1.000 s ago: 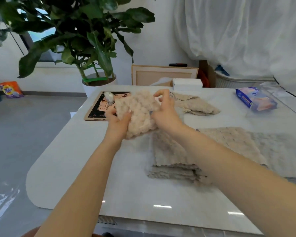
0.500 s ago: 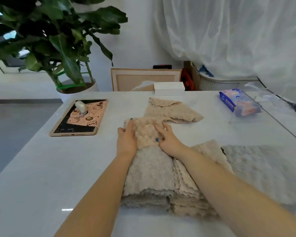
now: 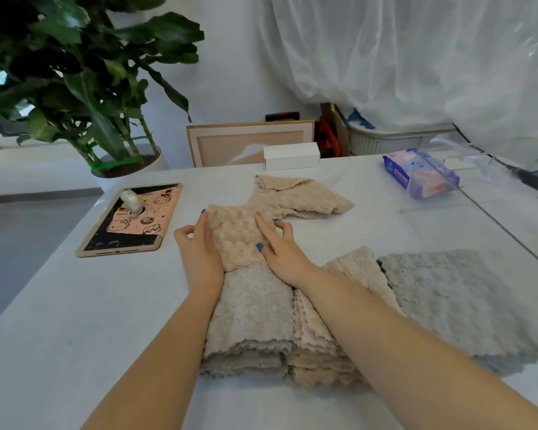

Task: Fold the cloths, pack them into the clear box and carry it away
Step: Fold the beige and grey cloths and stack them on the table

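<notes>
Cloths: one folded cloth (image 3: 236, 237) atop one stack (image 3: 249, 321), one loose cloth (image 3: 302, 197) beyond, one grey cloth (image 3: 463, 299) spread at right. Left hand (image 3: 199, 252), right hand (image 3: 283, 252): fingers straight, pressing folded cloth. Wide bench (image 3: 75, 336) left of stack.

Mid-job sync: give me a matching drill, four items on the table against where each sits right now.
Items:
1. grey cloth
2. tablet
3. white box
4. folded beige cloth

Places:
A. at the far edge of the table
B. between the left hand and the right hand, on top of the stack
C. spread flat, right of the stack
D. lying flat, left of the left hand

Pairs: 1-C, 2-D, 3-A, 4-B
</notes>
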Demonstrator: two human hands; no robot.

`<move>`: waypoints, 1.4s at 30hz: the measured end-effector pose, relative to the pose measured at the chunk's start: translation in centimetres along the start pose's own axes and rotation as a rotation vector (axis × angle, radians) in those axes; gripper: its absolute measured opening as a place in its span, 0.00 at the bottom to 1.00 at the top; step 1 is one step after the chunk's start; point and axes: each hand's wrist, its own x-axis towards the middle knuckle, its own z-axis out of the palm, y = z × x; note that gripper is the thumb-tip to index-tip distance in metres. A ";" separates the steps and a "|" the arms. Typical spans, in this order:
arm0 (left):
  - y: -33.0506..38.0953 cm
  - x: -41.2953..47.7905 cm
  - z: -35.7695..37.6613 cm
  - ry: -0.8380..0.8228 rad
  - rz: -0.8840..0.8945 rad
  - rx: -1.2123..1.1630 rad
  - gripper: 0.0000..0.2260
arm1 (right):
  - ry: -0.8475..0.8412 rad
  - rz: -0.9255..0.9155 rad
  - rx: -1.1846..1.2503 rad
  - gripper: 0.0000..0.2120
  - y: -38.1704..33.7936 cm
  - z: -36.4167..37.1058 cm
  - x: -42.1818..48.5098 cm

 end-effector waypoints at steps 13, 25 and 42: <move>-1.5 0.8 0.6 -0.330 -0.207 0.506 0.16 | -0.052 0.011 -0.178 0.26 0.4 0.8 0.3; 3.4 7.1 -1.4 -0.698 0.214 1.246 0.12 | 0.100 0.049 0.153 0.24 0.4 0.1 0.2; 3.7 3.4 10.5 -0.617 0.422 0.670 0.18 | 0.707 0.616 1.131 0.10 3.4 -3.3 1.5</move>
